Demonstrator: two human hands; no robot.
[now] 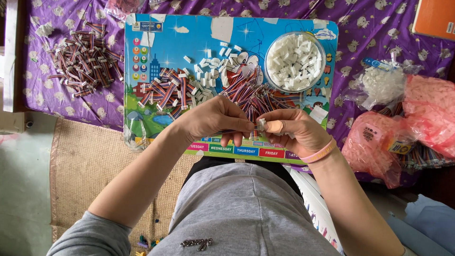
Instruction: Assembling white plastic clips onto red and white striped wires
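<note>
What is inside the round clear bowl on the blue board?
The round clear bowl is heaped with small white plastic connector housings. Its bottom, and the blue board under it, are covered by them.

Bright, even daylight; soft shadows, sharp focus.

We pinch a striped cable (233,130) in our left hand (215,118), and our right hand (294,130) holds a small white connector (260,124) against its end, fingers (274,126) closed on it. Both hands hover over a blue board (156,42). On the board lie a heap of cables (258,97), a second heap (166,92), loose white connectors (208,61) and a clear bowl (295,61) full of them. More cables (85,59) lie on the purple cloth (369,33) to the left, pink bags (426,114) to the right.
</note>
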